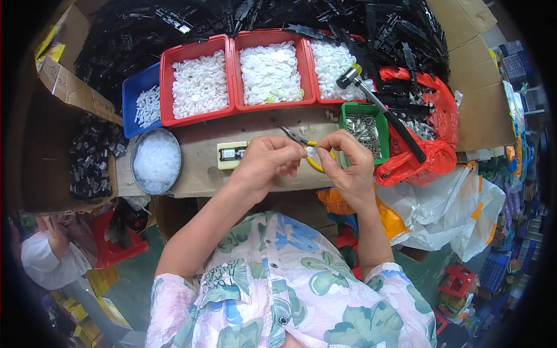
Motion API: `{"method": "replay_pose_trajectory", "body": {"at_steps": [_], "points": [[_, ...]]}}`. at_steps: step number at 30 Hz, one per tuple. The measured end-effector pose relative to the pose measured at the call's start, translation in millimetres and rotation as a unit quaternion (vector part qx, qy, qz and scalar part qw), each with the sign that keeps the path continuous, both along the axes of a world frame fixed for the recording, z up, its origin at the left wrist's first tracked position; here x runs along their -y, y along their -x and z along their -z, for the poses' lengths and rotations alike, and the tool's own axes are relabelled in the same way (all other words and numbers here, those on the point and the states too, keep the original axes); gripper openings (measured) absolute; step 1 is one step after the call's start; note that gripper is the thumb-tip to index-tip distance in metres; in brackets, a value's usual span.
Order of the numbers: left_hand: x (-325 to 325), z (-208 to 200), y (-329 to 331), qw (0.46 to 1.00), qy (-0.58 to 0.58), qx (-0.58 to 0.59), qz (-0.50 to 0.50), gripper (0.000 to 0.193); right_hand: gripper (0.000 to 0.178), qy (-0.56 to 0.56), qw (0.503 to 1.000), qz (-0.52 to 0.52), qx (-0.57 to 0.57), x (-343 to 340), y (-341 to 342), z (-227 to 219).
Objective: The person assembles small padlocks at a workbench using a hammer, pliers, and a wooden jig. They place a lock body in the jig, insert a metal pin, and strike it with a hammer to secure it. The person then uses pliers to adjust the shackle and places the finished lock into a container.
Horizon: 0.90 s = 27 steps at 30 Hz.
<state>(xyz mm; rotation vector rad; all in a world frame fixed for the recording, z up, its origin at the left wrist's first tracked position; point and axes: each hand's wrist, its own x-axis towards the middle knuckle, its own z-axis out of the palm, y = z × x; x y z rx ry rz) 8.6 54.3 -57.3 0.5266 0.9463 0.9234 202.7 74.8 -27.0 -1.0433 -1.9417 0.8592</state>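
Over the front of the workbench, my left hand [268, 162] and my right hand [348, 165] meet fingertip to fingertip. Both are pinched around a small white plastic piece [311, 152], mostly covered by the fingers. Pliers with yellow handles [297, 136] lie just behind them, partly hidden by my right hand. Left of my left hand sits a cream-coloured block fixture [225, 165] with a black part [234, 153] set in it.
Three red trays [166, 110] of white plastic pieces stand behind, beside a blue tray [129, 93]. A round metal bowl [155, 161] is at left. A green tray [343, 109] of metal pins, a hammer [400, 127] and a red bag [426, 165] are right. Black parts [127, 35] pile up behind.
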Motion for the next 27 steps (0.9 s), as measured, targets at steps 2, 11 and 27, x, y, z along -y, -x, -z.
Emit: {"method": "replay_pose_trajectory", "body": {"at_steps": [2, 11, 27], "points": [[-1, -2, 3, 0.998, 0.050, 0.048, -0.006, 0.011, 0.011, -0.001, 1.000, -0.010, -0.013, -2, -1, 1], [5, -15, 2, 0.991, 0.093, 0.094, -0.027, 0.015, 0.020, -0.086, 0.995, -0.036, -0.029, -6, 2, 23], [68, 22, 54, 0.647, -0.433, -0.616, -0.121, 0.021, 0.008, -0.134, 0.976, -0.142, 0.100, -18, 68, 47]]}}
